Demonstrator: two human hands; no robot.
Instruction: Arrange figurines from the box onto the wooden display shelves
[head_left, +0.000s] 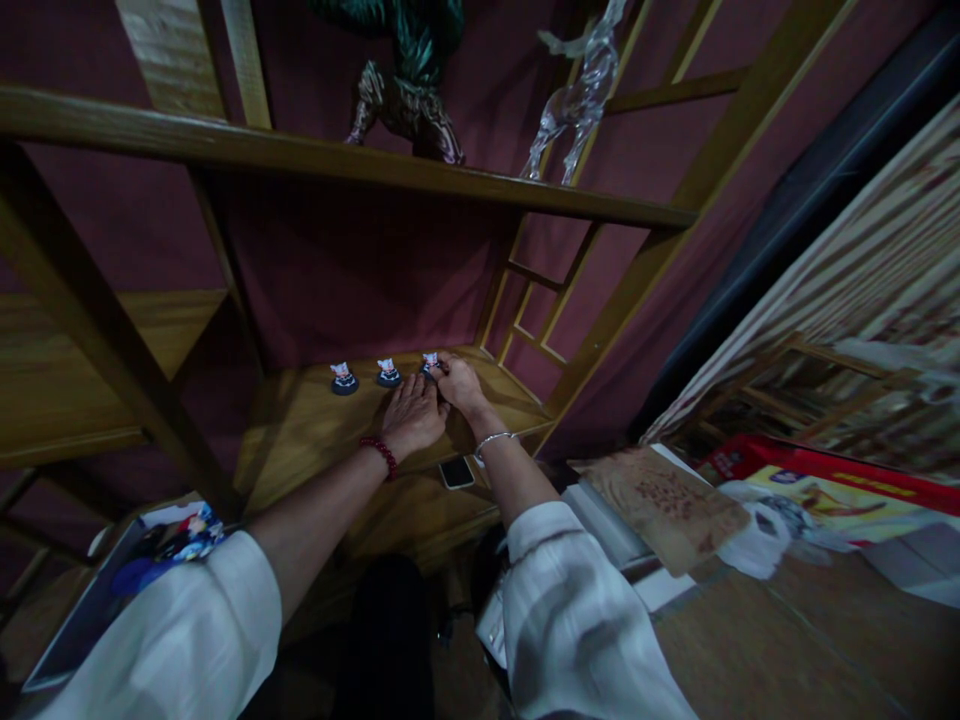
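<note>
Box (79, 622) at near left: colourful items (184, 532) in it, too dim to name. Right figurine (430, 360) on wooden shelf (289, 430), long axis upright; facing too small to tell. Right hand (459, 385) holds it, thumb and fingertips at its right side. Left hand (412, 412) flat, palm down, just nearer and left. Middle figurine (388, 371), left figurine (343, 377) stand farther left, upright, apart.

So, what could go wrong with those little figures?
The right hand might tip the rightmost figure it is touching. The left hand, spread close to the middle figure, could nudge that one. And the phone lies near the shelf's front edge, so a passing arm might knock it off.
</note>
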